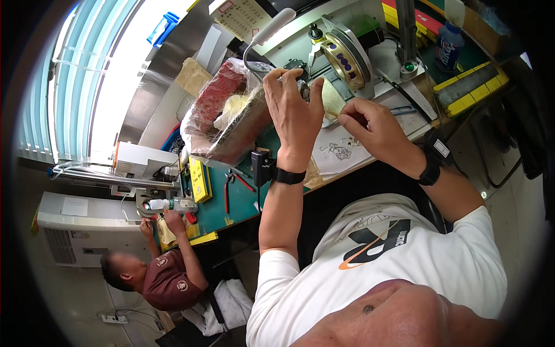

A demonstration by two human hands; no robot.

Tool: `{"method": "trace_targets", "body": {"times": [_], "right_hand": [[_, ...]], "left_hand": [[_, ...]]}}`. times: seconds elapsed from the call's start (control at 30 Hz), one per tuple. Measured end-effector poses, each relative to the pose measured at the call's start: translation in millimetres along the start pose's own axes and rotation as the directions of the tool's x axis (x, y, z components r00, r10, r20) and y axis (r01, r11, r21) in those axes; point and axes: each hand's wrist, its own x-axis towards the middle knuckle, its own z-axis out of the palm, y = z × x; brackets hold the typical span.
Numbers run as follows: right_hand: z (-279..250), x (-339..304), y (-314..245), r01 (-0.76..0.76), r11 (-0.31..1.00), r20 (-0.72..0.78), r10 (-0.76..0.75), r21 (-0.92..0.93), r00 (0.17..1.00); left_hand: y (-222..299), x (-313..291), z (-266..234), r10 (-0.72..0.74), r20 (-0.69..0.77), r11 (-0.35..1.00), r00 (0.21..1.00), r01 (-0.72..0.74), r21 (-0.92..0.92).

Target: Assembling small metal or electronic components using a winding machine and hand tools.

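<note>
My left hand [291, 110] is raised beside the bent neck of a white lamp [274, 26]. Its fingers and thumb are spread apart, and I see nothing held in them. My right hand [376, 128] is closed, thumb and forefinger pinched together over the near edge of the bench; what they hold is too small to make out. Between the hands and just beyond lies a pale rounded pad [325, 95]. Behind it stands a machine with a gold round drum [342, 61]. Below the hands, thin tangled wire pieces [338, 151] lie on white paper [352, 162].
Left of my hands is a red bin [202, 110] wrapped in clear plastic. Red-handled pliers [228, 191] lie on the green bench [240, 202]. At right are a yellow-edged block [471, 89] and a blue bottle [450, 46]. A co-worker [173, 277] sits at the far left.
</note>
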Motion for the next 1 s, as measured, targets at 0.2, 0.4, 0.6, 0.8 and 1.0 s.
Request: {"method": "trace_targets", "body": {"times": [0.2,0.4,0.6,0.8,1.0], "right_hand": [[25,31,18,-0.141,0.965,0.046,0.134,0.22,0.99],[47,63,31,-0.183,0.864,0.037,0.188,0.469,0.981],[56,77,16,-0.237,0.801,0.004,0.281,0.55,0.96],[64,85,32,-0.194,0.817,-0.063,0.271,0.543,0.961],[65,86,37,-0.063,0.928,-0.161,0.13,0.366,0.978]], "left_hand": [[-7,16,-8,-0.211,0.183,0.939,0.96,0.251,-0.234],[-23,16,-7,-0.287,0.3,0.576,0.91,0.414,-0.705],[-36,11,-8,-0.297,0.279,0.661,0.913,0.407,-0.63],[-39,6,-13,-0.217,0.24,0.873,0.946,0.298,-0.386],[-31,11,-23,-0.075,0.221,0.963,0.972,0.128,-0.237]]}}
